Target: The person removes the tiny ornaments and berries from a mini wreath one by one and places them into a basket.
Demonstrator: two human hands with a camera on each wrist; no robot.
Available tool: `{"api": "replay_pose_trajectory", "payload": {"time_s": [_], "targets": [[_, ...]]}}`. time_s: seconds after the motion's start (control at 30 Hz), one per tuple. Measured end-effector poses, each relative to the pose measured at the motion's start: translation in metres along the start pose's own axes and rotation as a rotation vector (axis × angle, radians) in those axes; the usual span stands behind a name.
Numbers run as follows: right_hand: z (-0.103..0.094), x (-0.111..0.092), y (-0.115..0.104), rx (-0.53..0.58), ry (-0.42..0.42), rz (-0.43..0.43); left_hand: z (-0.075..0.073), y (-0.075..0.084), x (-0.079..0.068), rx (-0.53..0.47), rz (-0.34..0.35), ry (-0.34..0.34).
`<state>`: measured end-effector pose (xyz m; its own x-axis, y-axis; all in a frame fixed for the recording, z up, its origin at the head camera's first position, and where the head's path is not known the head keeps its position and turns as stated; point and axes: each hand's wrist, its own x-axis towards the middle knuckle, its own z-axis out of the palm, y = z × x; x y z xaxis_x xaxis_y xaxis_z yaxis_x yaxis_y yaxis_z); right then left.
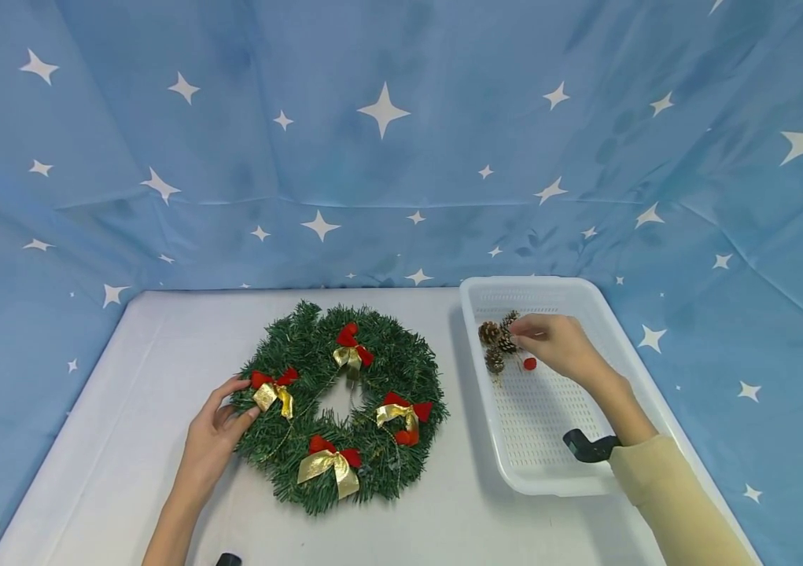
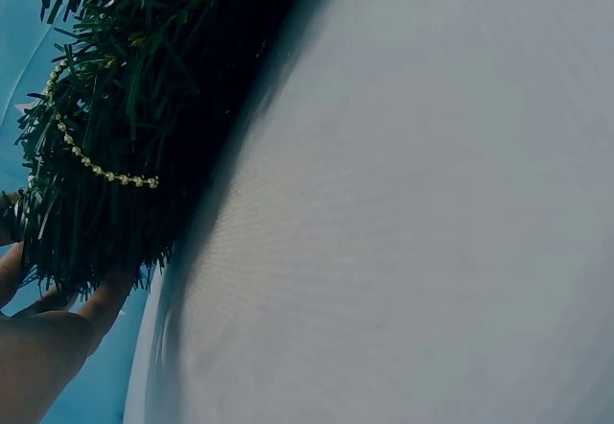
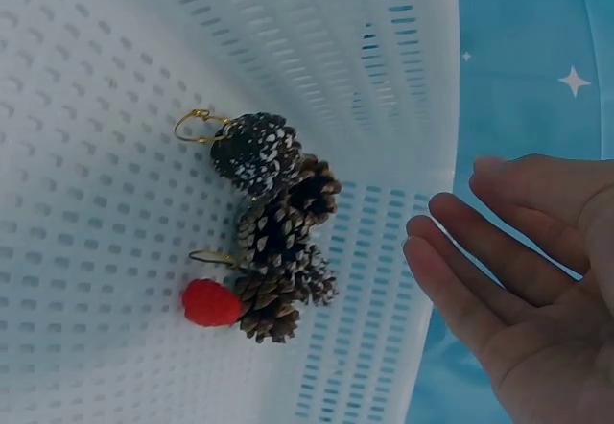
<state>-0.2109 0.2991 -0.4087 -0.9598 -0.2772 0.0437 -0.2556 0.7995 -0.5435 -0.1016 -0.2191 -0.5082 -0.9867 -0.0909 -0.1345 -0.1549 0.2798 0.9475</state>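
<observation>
A green tinsel wreath [image 1: 408, 354] lies on the white table, dressed with several red and gold bows [image 1: 330, 464]. At its left edge my left hand [image 1: 211, 436] grips the greenery, thumb beside a small gold gift box [image 1: 265, 395]. A gold bead string [image 2: 91, 163] hangs on the wreath's side in the left wrist view. Over the white basket [image 1: 535, 483] hovers my right hand [image 1: 560, 344], fingers loosely bent, holding nothing. Beneath and beside it, several pine cones [image 3: 273, 232] cluster in the basket, some with gold loops, next to a red berry-like ball [image 3: 211, 302].
The perforated basket stands at the table's right side, its raised rim [image 1: 475, 377] facing the wreath. Blue cloth [image 1: 387, 173] with white stars hangs behind and at both sides of the table [image 1: 139, 369]. A black wrist mount [image 1: 588, 446] sits at the right wrist.
</observation>
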Motion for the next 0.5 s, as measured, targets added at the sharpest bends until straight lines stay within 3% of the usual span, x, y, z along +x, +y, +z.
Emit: {"api": "replay_pose_trajectory", "payload": {"time_s": [0.5], "targets": [[0.000, 0.004, -0.022, 0.046, -0.015, -0.039, 0.000, 0.002, -0.001, 0.001, -0.017, -0.006]]}}
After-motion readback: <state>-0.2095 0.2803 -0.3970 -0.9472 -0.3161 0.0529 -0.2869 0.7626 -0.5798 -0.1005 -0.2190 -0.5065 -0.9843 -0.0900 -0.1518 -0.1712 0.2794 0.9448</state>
